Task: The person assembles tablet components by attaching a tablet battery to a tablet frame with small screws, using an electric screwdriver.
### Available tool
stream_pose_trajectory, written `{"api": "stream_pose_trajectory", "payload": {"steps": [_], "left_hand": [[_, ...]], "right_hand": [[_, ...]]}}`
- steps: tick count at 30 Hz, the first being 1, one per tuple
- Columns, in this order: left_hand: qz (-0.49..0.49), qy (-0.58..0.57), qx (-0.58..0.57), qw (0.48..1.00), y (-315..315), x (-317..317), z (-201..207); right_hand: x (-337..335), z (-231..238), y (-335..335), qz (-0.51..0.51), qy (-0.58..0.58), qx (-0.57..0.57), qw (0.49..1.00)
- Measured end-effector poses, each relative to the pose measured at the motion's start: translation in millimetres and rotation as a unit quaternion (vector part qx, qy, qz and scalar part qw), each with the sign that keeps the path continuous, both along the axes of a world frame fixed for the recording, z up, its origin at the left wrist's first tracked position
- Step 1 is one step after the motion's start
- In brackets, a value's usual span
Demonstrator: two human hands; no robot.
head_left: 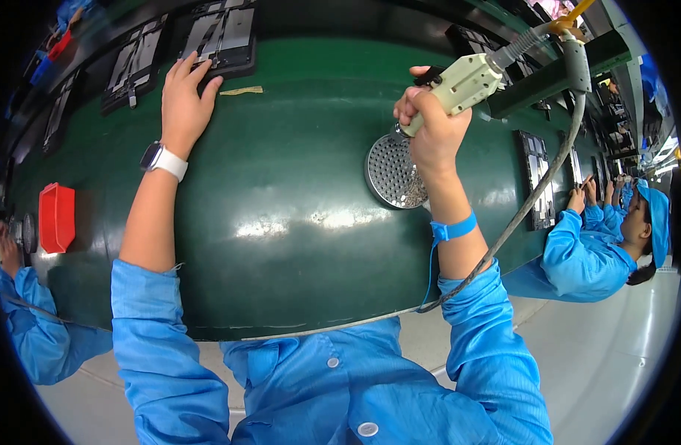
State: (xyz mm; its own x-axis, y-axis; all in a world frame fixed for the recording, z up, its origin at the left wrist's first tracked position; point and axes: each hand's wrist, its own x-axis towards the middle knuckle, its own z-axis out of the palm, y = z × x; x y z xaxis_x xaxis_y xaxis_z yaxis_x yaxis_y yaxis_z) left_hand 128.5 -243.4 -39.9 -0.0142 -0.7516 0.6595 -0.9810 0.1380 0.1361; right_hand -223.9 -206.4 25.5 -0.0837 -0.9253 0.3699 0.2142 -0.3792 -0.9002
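A pale power driver (468, 81), gripped in the curled right hand (434, 126), tilts down over a perforated dish (383, 162) set handily close on the worktop (281, 159); far left, the left hand (183, 105), fingers spread, grasping nothing, touches a black-framed unit (233, 43), apparently steadying it.

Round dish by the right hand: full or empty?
Partly filled: small metal parts gather at the round dish's lower right.
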Motion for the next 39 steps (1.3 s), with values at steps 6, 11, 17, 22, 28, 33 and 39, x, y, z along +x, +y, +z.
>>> {"api": "stream_pose_trajectory", "payload": {"steps": [6,11,17,22,28,33,39], "left_hand": [[0.014,0.519,-0.065,0.852,3,73,4],[0.157,0.762,-0.064,0.625,-13,134,44],[0.168,0.799,-0.071,0.574,-31,173,48],[0.102,0.811,-0.014,0.576,-35,174,16],[-0.021,0.894,-0.026,0.446,-7,145,54],[-0.088,0.847,0.019,0.524,79,113,78],[-0.138,0.797,0.137,0.572,189,16,78]], "right_hand": [[1,-5,-1,-0.004,0.0,0.016,1.0],[4,-3,0,-0.001,-0.007,0.02,1.0],[7,-13,1,0.008,-0.042,0.03,0.999],[-6,-22,4,-0.024,-0.004,0.033,0.999],[-7,-16,3,0.003,-0.03,-0.039,0.999],[6,-8,13,0.002,0.016,-0.069,0.998],[2,-5,23,0.002,0.038,-0.059,0.998]]}}
